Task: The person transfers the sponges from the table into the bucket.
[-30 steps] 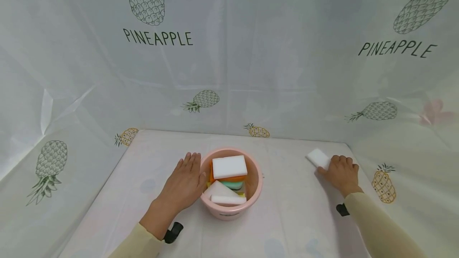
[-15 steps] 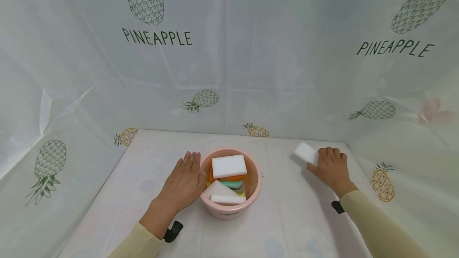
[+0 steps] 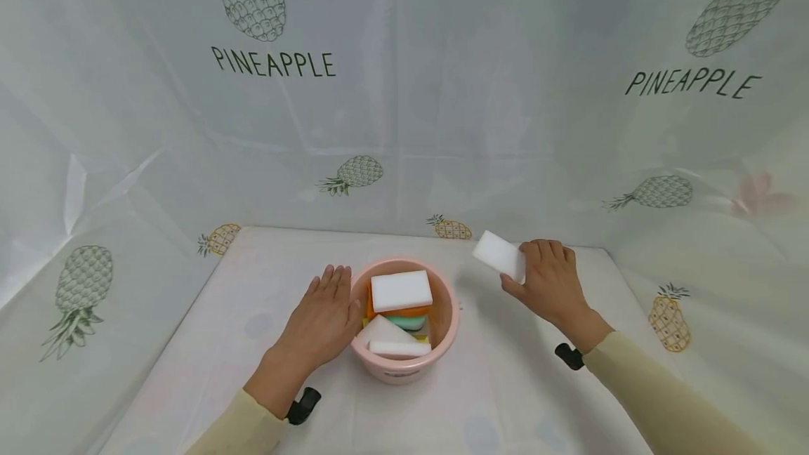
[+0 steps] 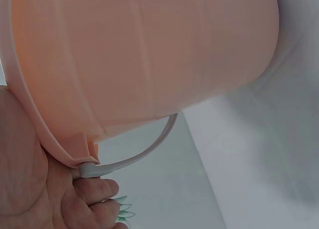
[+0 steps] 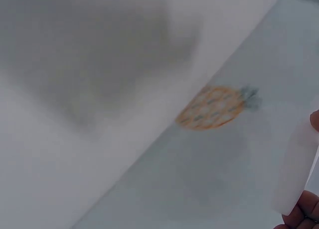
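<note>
My right hand pinches a white sponge block between thumb and fingers, above the table to the right of a pink bucket. In the right wrist view only the fingertips and the edge of this white sponge show. My left hand lies against the bucket's left rim, fingers straight and together. The left wrist view shows the palm at the rim, near the grey handle. Inside the bucket are several sponges: a white block on top, with orange, teal and yellow pieces partly hidden beneath.
A white cloth covers the table. Behind and at both sides hangs a pale sheet printed with pineapples. A dark strap piece sits at the left wrist, another at the right.
My right hand has lifted the white sponge from the table's right side and carried it left towards the bucket. The left hand stays at the rim.
</note>
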Demonstrator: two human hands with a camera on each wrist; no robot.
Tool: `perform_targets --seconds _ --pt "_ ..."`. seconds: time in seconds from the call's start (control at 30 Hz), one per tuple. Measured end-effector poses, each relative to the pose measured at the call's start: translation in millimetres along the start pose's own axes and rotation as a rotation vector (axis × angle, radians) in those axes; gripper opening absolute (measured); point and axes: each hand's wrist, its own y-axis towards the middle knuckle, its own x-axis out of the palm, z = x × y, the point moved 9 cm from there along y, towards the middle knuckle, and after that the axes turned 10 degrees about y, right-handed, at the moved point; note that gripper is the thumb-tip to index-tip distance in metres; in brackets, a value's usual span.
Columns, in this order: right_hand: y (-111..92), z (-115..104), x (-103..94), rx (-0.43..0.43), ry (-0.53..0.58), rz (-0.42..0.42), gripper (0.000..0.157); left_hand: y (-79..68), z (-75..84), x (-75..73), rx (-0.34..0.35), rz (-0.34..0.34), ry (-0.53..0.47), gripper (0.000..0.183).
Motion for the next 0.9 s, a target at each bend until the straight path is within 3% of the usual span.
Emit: perform_targets --seconds 0.2,0.43,0.63,0.9 --pt "19 -69 -13.1 -0.080 0.129 0.005 0.064 -0.2 0.1 -0.2 -0.002 -0.003 0.000 0.069" --pt "22 -136 -8.0 -0.203 0.244 -0.129 0.060 0.3 -0.9 -0.6 -0.008 0.000 -0.010 0.067" --pt "17 -167 1.7 -0.284 0.214 -0.209 0.056 -0.5 0.4 -1.2 -0.010 0.000 -0.011 0.068" --pt "17 -184 8.8 -0.355 0.178 -0.329 0.058 -1.5 0.9 -3.8 -0.014 0.019 -0.003 0.066"
